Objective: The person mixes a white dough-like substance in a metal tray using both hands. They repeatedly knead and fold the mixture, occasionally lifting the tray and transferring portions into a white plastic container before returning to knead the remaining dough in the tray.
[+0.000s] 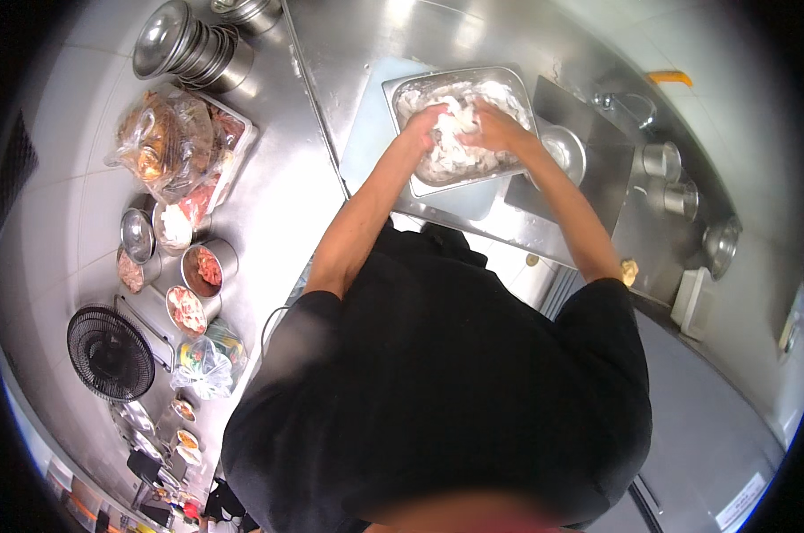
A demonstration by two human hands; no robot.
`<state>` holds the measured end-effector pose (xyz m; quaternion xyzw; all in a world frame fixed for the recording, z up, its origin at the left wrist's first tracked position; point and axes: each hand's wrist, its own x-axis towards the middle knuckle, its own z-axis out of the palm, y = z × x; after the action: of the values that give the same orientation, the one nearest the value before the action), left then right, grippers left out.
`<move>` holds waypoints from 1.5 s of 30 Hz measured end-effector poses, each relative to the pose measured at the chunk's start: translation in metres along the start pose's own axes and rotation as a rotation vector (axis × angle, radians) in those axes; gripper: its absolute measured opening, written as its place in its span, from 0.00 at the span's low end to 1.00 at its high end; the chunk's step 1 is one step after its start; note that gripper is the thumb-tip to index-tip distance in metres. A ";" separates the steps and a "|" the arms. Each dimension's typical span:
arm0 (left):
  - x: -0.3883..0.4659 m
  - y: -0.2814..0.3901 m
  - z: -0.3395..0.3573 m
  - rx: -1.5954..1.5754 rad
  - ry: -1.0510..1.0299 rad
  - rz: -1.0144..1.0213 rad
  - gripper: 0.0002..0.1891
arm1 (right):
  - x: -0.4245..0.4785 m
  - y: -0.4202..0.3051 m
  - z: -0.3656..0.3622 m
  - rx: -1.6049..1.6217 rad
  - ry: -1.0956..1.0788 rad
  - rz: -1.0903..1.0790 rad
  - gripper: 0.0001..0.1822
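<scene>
A rectangular stainless steel pan (418, 189) stands on a pale blue cutting board (365, 143) on a steel counter. It holds a heap of white-coated pieces (456, 154) that look wet or floury; what food they are I cannot tell. My left hand (430, 125) is inside the pan at the left of the heap, its fingers sunk among the pieces. From the right, my right hand (490, 128) reaches into the same heap, fingers curled and partly covered by the white stuff. Whether either hand grips a piece is hidden.
Right of the pan are a steel bowl (567, 156), a sink with a faucet (632, 103) and steel pots (662, 162). Along the left wall stand a tray (242, 156) with bagged meat, pots of meat (209, 268), stacked steel lids (165, 40) and a black fan (111, 353).
</scene>
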<state>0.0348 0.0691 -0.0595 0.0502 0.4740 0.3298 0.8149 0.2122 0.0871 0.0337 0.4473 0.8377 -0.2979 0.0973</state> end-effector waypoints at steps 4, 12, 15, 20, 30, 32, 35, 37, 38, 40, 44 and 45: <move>-0.056 -0.004 0.021 0.542 0.165 0.267 0.31 | -0.033 0.004 0.027 -0.198 -0.158 0.083 0.34; -0.069 -0.012 0.009 1.476 0.225 0.445 0.45 | 0.015 0.006 0.042 -0.287 0.286 0.204 0.32; -0.088 -0.011 0.020 1.396 0.236 0.401 0.45 | 0.010 0.017 0.006 -0.152 0.236 0.211 0.31; -0.120 -0.015 0.018 0.933 0.192 0.356 0.42 | -0.019 0.015 -0.025 -0.134 0.059 0.065 0.35; -0.117 -0.037 0.045 -0.283 0.157 0.094 0.31 | 0.066 0.054 -0.012 0.043 -0.107 -0.017 0.41; -0.094 -0.040 0.034 -0.340 0.082 0.149 0.32 | 0.102 0.045 0.004 0.086 -0.214 0.055 0.43; -0.075 -0.037 0.032 -0.463 0.088 0.179 0.34 | 0.102 -0.003 0.009 0.188 -0.276 0.143 0.44; -0.072 -0.035 0.036 -0.493 0.051 0.173 0.34 | 0.097 -0.015 0.016 0.194 -0.258 0.078 0.47; -0.072 -0.035 0.037 -0.534 0.107 0.139 0.33 | 0.086 -0.015 0.020 0.227 -0.160 0.006 0.40; -0.058 -0.039 0.026 -0.524 0.176 0.174 0.30 | 0.051 -0.023 -0.003 0.188 -0.137 -0.182 0.38; -0.034 -0.048 0.018 -0.300 0.136 0.297 0.23 | 0.014 0.014 -0.029 0.045 -0.178 -0.329 0.41; -0.033 -0.048 0.021 -0.167 0.163 0.335 0.23 | 0.009 0.036 -0.019 -0.005 -0.125 -0.377 0.40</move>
<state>0.0646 0.0172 -0.0429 0.0335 0.4945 0.5019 0.7089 0.2378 0.1193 0.0301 0.2629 0.8997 -0.3357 0.0927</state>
